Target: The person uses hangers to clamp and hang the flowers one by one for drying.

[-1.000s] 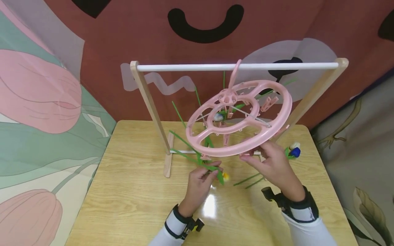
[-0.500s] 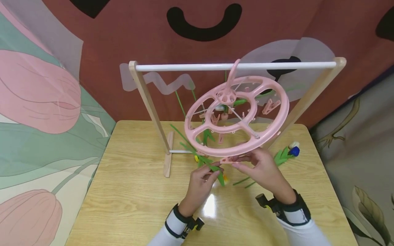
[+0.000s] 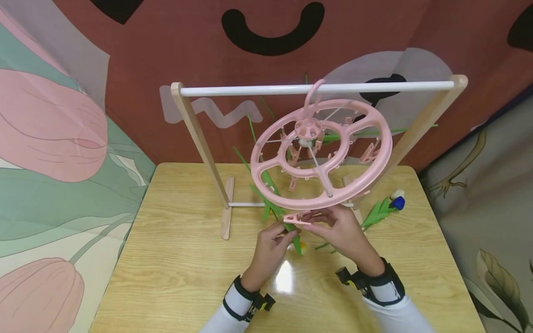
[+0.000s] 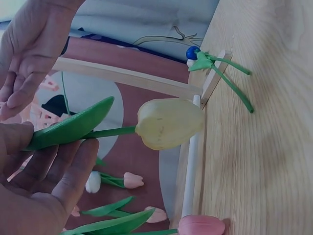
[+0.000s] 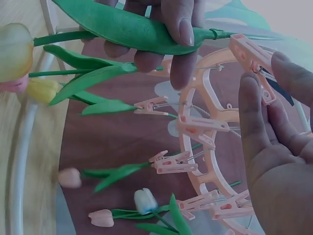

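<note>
Both hands are up just under the near rim of the pink hanger, close beside each other, each one occupied. Left hand: pinches a pale yellow tulip by its green leaf and stem, thumb on one face, fingers on the other. The flower head juts out past the fingers toward the tabletop, clear of it. Right hand: thumb and fingers nipped on a pink clip, its nose right at the tulip's stem — whether it bites the stem, I cannot tell.

The hanger sits tilted, its hook over the white bar of a wooden stand. Beneath the rings, other tulips hang heads down in their own clips: in the right wrist view I note a pink tulip, a white tulip and a yellow tulip.

On the tabletop, beside the stand's right foot, a blue tulip and a cream tulip lie together — leaves and stems pointing back toward the person.
</note>
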Demonstrator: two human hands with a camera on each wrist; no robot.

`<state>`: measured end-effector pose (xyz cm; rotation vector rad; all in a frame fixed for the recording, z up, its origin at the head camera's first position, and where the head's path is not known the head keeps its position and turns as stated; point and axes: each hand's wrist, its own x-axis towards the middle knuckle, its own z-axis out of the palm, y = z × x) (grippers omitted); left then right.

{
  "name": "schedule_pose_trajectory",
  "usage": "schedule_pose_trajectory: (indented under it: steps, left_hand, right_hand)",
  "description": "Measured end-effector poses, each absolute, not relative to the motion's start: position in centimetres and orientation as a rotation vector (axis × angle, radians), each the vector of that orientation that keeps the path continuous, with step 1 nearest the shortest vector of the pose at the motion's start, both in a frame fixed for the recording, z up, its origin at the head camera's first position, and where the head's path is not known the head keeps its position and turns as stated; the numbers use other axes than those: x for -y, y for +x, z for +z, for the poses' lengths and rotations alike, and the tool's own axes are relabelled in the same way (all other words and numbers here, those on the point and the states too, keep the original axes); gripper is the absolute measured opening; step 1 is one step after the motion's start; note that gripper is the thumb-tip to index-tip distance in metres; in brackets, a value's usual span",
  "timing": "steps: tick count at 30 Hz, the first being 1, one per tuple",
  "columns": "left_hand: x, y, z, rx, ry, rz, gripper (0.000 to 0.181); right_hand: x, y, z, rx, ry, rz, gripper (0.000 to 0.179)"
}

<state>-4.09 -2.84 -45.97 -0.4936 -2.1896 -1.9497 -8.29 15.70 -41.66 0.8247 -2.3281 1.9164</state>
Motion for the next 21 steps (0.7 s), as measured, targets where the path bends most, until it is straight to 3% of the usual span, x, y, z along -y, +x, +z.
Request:
schedule_pose_trajectory:
  steps: [10, 21]
  left_hand:
    - [3.1, -4.5, -46.4, 2.218, -0.504, -1.813, 0.022]
    - [3.2, -5.3, -49.3, 2.245, -0.517, -1.771, 0.021]
  right_hand:
    - [-15.6, -8.6, -41.7, 2.402, 0.777, 1.753, 0.040]
    - [-15.3, -8.5, -41.5, 2.402, 0.770, 1.745, 0.039]
